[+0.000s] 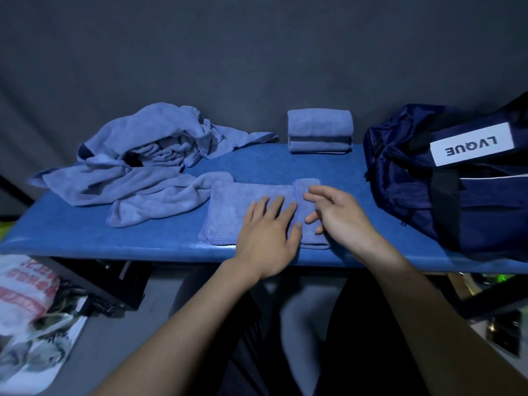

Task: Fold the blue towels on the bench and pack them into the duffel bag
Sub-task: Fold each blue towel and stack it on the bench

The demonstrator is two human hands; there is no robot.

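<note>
A partly folded blue towel (243,207) is found lying flat at the near edge of the bench (114,238); its right end has been turned over into a narrow flap (307,187). The left hand (268,238) is laid palm-down on the towel with fingers spread and flat, gripping nothing; the right hand (340,215) is held just beside it over the flap, fingers loosely open and slightly curled, and nothing is seen to be pinched between them.

A stack of folded towels (320,131) is noted at the far edge of the bench; a heap of unfolded towels (137,158) is spread to the left, one tail of it touching the towel being worked. The duffel bag (457,181) is placed at the right end of the bench; whether its opening is unzipped cannot be told.

Risks judged from this state: the flap may spring open if the right hand is lifted before the fold is pressed; the stitched near edges may be pushed over the bench lip, since the towel lies close to it; the heap's tail may be dragged along when the towel is moved; the fold may be skewed if the pressure of the left hand is uneven.
</note>
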